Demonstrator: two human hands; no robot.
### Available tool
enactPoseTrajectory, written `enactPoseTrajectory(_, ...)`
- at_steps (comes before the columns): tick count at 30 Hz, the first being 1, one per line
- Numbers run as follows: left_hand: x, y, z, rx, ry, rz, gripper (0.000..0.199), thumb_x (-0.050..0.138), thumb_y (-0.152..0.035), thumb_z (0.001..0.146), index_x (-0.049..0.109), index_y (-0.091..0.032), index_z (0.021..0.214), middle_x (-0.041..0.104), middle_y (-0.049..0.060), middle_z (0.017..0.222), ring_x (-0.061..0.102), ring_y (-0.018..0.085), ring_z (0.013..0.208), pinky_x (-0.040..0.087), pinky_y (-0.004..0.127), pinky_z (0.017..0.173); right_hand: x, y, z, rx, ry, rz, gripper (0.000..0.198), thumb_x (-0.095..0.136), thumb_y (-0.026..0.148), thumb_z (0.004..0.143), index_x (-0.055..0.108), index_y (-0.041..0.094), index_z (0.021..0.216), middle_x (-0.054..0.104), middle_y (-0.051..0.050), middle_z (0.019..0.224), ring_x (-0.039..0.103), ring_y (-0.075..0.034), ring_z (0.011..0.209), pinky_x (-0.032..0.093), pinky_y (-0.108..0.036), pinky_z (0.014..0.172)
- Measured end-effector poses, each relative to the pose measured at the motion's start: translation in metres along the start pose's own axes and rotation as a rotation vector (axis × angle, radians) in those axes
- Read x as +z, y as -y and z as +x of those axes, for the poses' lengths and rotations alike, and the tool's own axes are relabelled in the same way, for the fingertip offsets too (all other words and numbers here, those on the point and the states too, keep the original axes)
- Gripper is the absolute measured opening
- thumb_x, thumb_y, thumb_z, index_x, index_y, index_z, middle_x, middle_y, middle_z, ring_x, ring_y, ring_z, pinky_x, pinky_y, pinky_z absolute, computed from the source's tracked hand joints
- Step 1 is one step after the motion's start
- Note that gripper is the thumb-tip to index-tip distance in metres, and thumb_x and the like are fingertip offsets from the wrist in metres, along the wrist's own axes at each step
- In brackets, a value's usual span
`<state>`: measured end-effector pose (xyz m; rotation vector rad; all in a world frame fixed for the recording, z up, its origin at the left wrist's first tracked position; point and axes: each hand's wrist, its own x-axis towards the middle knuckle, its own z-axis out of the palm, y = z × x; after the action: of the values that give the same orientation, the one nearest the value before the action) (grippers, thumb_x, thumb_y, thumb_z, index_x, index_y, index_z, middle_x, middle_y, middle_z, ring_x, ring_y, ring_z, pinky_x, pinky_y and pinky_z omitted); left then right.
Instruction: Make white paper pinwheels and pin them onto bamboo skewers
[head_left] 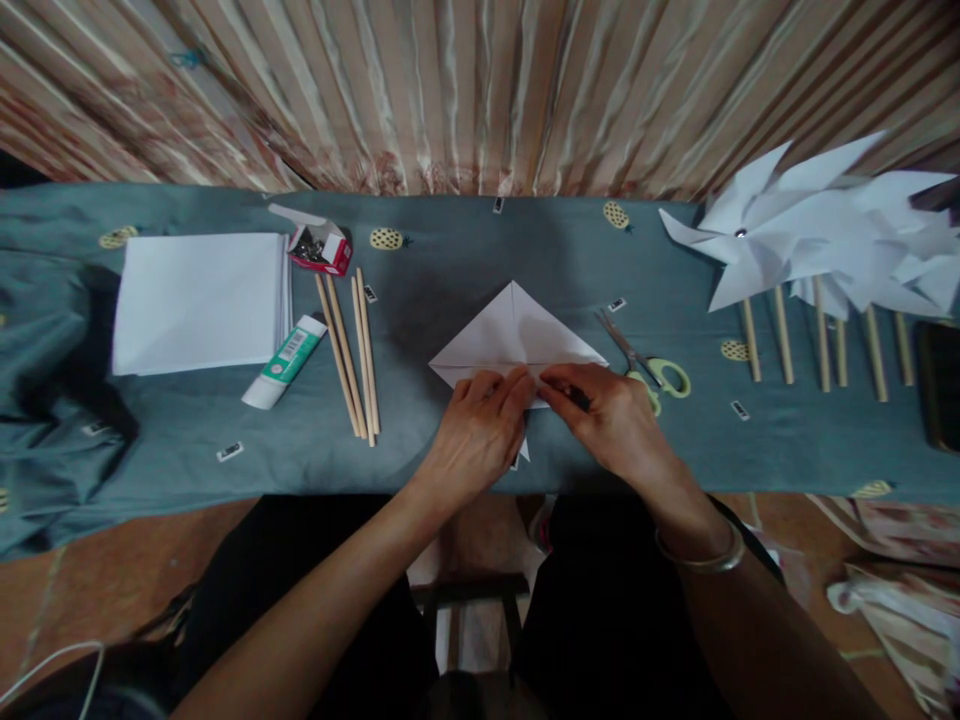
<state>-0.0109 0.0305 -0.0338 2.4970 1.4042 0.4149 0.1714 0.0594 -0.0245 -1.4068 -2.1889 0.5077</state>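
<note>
A white square sheet of paper [517, 325] with crossing creases lies turned like a diamond in front of me, one corner pointing away. My left hand [480, 430] presses on its near part, the fingers bent close together and the fingertips near the centre of the creases. Beside it, my right hand [604, 410] pinches the near right part of the paper between thumb and fingers. Both hands hide most of the near corner; a small white tip shows below them. Scissors [649, 365] with light green handles lie just right of the paper, partly behind my right hand.
Left on the cloth-covered table [442, 225] are a stack of white paper [199, 300], a glue tube [285, 362], several wooden sticks [365, 360] and an open red box [321, 245] of small metal pieces. White paper pinwheels [795, 230] on sticks lie at right, near a dark object [940, 385].
</note>
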Motion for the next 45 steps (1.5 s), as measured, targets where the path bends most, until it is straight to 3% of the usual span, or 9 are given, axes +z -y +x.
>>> enactPoseTrajectory(5,-0.002,0.002,0.002,-0.002,-0.020,-0.029,0.035,0.043,-0.017,0.094,0.051,-0.011,0.127,0.064,0.012,0.128,0.052,0.028,0.107,0.043,0.043,0.086,0.001,0.002,-0.003,-0.033,-0.019,-0.039,0.016,0.057,0.026,0.092,0.071,0.018,0.094,0.075,-0.008,0.088,0.070,-0.023,0.080,0.054,-0.035,0.076)
enactPoseTrajectory(10,-0.004,0.003,0.004,-0.011,-0.045,-0.028,0.031,0.045,-0.018,0.094,0.056,-0.013,0.122,0.071,0.010,0.107,0.053,0.028,0.100,0.040,0.041,0.085,0.000,0.004,-0.005,-0.076,-0.063,-0.096,0.020,0.053,0.025,0.094,0.071,0.015,0.096,0.075,-0.010,0.087,0.070,-0.024,0.081,0.054,-0.037,0.080)
enactPoseTrajectory(14,-0.001,0.007,0.005,-0.034,-0.076,-0.053,0.028,0.043,-0.021,0.095,0.059,-0.015,0.118,0.073,0.008,0.098,0.053,0.027,0.098,0.038,0.041,0.085,-0.006,0.001,-0.005,-0.048,-0.155,-0.128,0.021,0.056,0.025,0.092,0.071,0.015,0.100,0.076,-0.009,0.089,0.070,-0.024,0.082,0.054,-0.037,0.078)
enactPoseTrajectory(21,0.004,0.011,0.005,-0.071,-0.104,-0.128,0.033,0.045,-0.016,0.093,0.060,-0.015,0.123,0.073,0.007,0.109,0.052,0.027,0.104,0.035,0.044,0.091,-0.011,-0.005,-0.005,0.014,-0.242,-0.128,0.022,0.057,0.025,0.090,0.072,0.015,0.101,0.076,-0.009,0.091,0.071,-0.024,0.085,0.055,-0.036,0.079)
enactPoseTrajectory(26,0.006,0.009,-0.001,-0.008,-0.106,-0.116,0.041,0.043,-0.015,0.093,0.054,-0.013,0.133,0.066,0.012,0.127,0.046,0.029,0.120,0.036,0.046,0.095,-0.014,-0.005,-0.007,0.040,-0.255,-0.094,0.023,0.057,0.027,0.090,0.072,0.016,0.103,0.076,-0.008,0.090,0.071,-0.024,0.085,0.055,-0.037,0.080)
enactPoseTrajectory(34,0.009,0.005,-0.006,-0.003,-0.148,-0.057,0.037,0.044,-0.014,0.092,0.062,-0.019,0.124,0.060,0.012,0.134,0.043,0.030,0.125,0.039,0.048,0.095,-0.021,-0.009,-0.012,0.087,-0.232,-0.069,0.026,0.055,0.031,0.091,0.071,0.020,0.108,0.076,-0.010,0.100,0.069,-0.027,0.094,0.054,-0.044,0.085)
enactPoseTrajectory(39,0.002,0.003,-0.017,-0.009,-0.195,-0.070,0.035,0.046,-0.024,0.095,0.059,-0.018,0.126,0.060,0.013,0.133,0.045,0.030,0.122,0.040,0.048,0.095,-0.017,-0.022,0.003,0.100,-0.228,-0.048,0.036,0.051,0.034,0.093,0.065,0.016,0.121,0.070,-0.016,0.120,0.065,-0.031,0.111,0.051,-0.050,0.095)
enactPoseTrajectory(45,-0.005,0.008,-0.035,-0.082,-0.204,-0.128,0.046,0.053,-0.038,0.093,0.051,-0.015,0.133,0.057,0.016,0.133,0.049,0.031,0.121,0.044,0.049,0.098,-0.006,-0.022,0.020,0.063,-0.170,-0.052,0.038,0.047,0.031,0.094,0.063,0.010,0.121,0.069,-0.020,0.119,0.067,-0.032,0.108,0.052,-0.050,0.092)
